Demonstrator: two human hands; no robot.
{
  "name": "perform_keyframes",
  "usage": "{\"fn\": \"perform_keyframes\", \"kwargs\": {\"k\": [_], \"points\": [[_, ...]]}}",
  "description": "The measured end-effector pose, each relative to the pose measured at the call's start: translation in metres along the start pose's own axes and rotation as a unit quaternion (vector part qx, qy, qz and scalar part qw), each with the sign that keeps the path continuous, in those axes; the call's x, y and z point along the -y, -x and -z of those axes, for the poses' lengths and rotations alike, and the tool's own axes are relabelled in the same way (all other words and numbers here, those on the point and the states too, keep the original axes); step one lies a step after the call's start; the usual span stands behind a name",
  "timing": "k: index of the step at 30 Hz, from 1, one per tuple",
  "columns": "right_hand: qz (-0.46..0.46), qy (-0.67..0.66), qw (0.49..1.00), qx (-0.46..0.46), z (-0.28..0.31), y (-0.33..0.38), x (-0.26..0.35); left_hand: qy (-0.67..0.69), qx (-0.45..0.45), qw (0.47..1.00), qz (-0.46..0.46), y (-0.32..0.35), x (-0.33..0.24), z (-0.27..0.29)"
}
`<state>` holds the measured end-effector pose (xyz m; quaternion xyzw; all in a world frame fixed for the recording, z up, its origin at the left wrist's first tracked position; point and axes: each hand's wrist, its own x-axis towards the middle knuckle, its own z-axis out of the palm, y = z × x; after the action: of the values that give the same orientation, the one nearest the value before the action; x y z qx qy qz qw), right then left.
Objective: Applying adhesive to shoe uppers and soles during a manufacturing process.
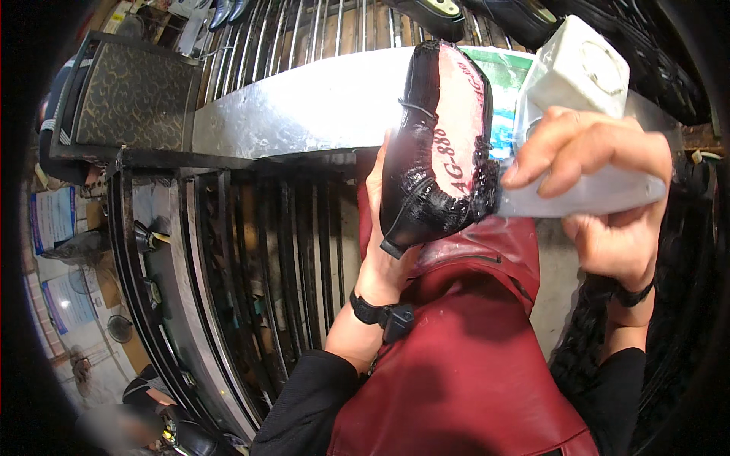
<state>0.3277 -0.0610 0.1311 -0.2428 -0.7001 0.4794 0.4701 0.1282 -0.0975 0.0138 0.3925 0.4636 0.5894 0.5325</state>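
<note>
In the middle of the head view, a black shoe upper (411, 182) stretched over a last is held sole side up. Its pale pink insole board (456, 99) faces me, with dark printing and a wet, glossy rim. My left hand (385, 266) is closed around it from below and the left; most of those fingers are hidden behind it. My right hand (620, 156) grips the translucent, flat handle of a brush (608, 190). The brush's dark bristles touch the right edge of the shoe's underside, close to the heel end.
Beyond the shoe, a white plastic container (566, 76) stands at the right of a shiny metal ledge (243, 114). Barred racks (304, 251) run along the left, and black shoes (433, 15) lie on bars at the far side. A patterned chair back (129, 99) is at far left.
</note>
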Motion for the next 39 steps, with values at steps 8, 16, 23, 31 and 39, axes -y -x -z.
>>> {"fn": "perform_keyframes", "kwargs": {"k": [8, 16, 23, 31, 39], "points": [[-0.061, 0.006, 0.986, -0.157, 0.034, -0.033, -0.067, 0.052, -0.012, 0.999, 0.006, -0.001, 0.035, 0.031], [-0.156, -0.238, 0.920, -0.268, -0.036, 0.047, -0.064, 0.266, 0.062, 0.951, 0.147, -0.066, -0.005, 0.081], [-0.098, -0.206, 0.889, -0.397, -0.005, 0.044, -0.072, -0.448, -0.105, 0.888, 0.015, -0.330, -0.039, 0.071], [-0.132, -0.210, 0.852, -0.462, -0.007, 0.056, -0.086, -0.632, -0.112, 0.763, 0.076, -0.373, -0.039, 0.027], [-0.193, -0.204, 0.838, -0.468, 0.017, 0.082, -0.117, -0.520, -0.414, 0.697, -0.270, -0.020, -0.195, 0.146]]}}
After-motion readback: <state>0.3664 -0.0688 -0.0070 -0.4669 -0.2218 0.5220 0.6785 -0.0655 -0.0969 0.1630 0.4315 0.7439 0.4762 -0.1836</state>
